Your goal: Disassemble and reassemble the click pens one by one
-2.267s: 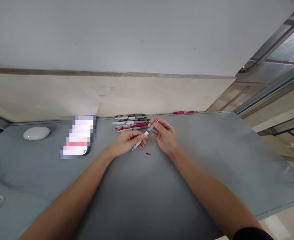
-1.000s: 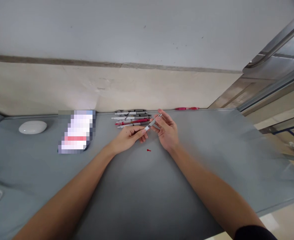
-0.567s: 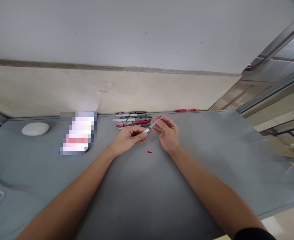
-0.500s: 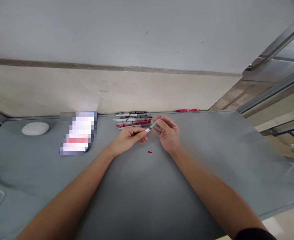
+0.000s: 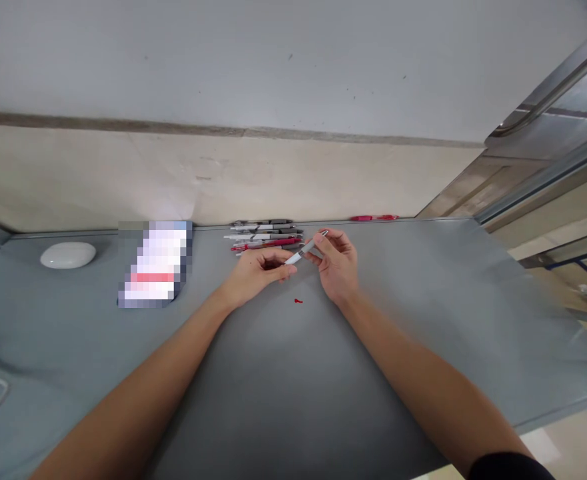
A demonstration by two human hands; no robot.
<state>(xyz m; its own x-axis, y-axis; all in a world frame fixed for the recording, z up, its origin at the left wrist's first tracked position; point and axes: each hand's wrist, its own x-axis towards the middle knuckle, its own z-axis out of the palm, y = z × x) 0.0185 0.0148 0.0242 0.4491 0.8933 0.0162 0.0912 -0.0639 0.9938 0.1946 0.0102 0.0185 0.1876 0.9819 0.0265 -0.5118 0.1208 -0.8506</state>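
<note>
Step in hand: you hold 1 grey-and-white pen (image 5: 305, 249) between both hands, above the grey table (image 5: 423, 313). It looks like you are working on the pen's body, fitting or twisting its halves, though the joint itself is too small to make out.

Pen position: it slants from lower left to upper right, the white end at your left hand (image 5: 256, 275), the grey end with its clip at your right hand (image 5: 337, 265). It is clear of the table surface.

Left grip: your fingers are curled in and pinched on the white lower end of the pen, closed around it.

Right grip: your thumb and forefinger are closed on the grey upper end, with the other fingers loosely bent behind.

Next move, as a judgement: you would need to keep the 2 ends in line and turn or press gently, since the parts are thin and the hold is at the fingertips only.

Small red piece (image 5: 297, 301): it lies on the table just below your hands, apart from both. I cannot tell what it is.

Row of pens (image 5: 263, 237): several grey, white and red ones lie side by side just beyond your left hand, near the table's far edge.

Farther off: 1 red pen (image 5: 373, 217) lies alone at the far edge, a blurred-out card or packet (image 5: 154, 265) and a white oval object (image 5: 68, 255) lie well to the left.
</note>
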